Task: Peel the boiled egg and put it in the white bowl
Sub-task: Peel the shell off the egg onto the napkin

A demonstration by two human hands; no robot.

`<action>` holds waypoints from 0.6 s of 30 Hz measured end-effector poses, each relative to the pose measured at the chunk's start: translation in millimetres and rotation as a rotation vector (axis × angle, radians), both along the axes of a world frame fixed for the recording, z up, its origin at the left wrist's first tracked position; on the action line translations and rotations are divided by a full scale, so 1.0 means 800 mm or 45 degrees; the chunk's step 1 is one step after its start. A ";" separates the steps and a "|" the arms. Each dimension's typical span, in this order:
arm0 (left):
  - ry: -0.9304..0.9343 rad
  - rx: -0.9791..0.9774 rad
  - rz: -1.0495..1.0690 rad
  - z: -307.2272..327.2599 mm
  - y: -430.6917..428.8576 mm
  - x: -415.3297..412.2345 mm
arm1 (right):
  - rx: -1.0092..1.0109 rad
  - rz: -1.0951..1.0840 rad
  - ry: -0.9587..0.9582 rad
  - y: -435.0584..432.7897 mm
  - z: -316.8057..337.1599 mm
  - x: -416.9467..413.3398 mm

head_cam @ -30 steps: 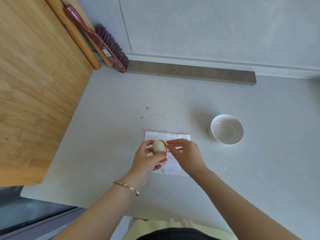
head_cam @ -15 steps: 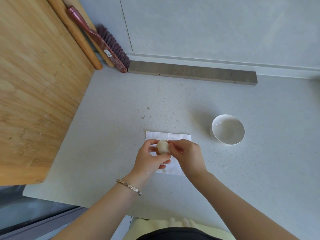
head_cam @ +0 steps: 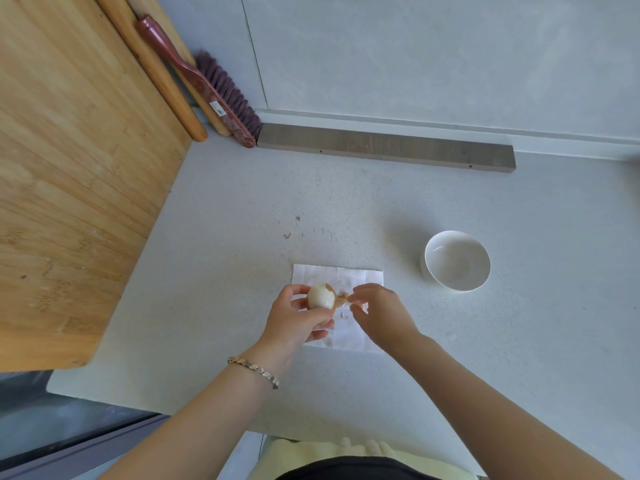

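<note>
My left hand (head_cam: 298,318) grips the boiled egg (head_cam: 320,295) over a white paper napkin (head_cam: 349,275) on the grey counter. The egg's top shows bare white; brown shell still covers its right and lower side. My right hand (head_cam: 377,313) pinches a brown flake of shell (head_cam: 343,297) just right of the egg; whether the flake still hangs on the egg I cannot tell. Small shell bits lie on the napkin under the hands. The white bowl (head_cam: 457,260) stands empty to the right of the napkin.
A large wooden board (head_cam: 69,174) covers the left side. A hand brush (head_cam: 214,95) and wooden sticks lean in the back corner beside it. A grey wooden bar (head_cam: 384,148) lies along the back wall. The counter's front edge runs just below my wrists.
My right hand has pulled a piece of shell off to the right, away from the egg. More bare white shows on the egg than before.
</note>
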State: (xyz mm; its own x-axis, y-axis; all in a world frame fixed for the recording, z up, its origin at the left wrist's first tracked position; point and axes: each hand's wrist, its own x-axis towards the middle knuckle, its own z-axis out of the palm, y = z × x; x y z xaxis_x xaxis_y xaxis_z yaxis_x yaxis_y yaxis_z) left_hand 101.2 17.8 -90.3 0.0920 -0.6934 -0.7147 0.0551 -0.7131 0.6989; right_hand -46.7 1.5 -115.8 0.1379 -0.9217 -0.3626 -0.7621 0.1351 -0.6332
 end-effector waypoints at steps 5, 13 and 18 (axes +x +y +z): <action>0.017 0.004 -0.017 -0.003 -0.002 -0.001 | -0.186 -0.174 -0.151 -0.007 0.016 0.001; -0.002 -0.055 -0.119 0.003 -0.001 -0.001 | 0.176 -0.160 -0.518 -0.015 0.024 0.001; 0.008 -0.043 -0.181 0.006 -0.002 0.000 | 0.066 -0.106 -0.469 -0.007 0.022 0.001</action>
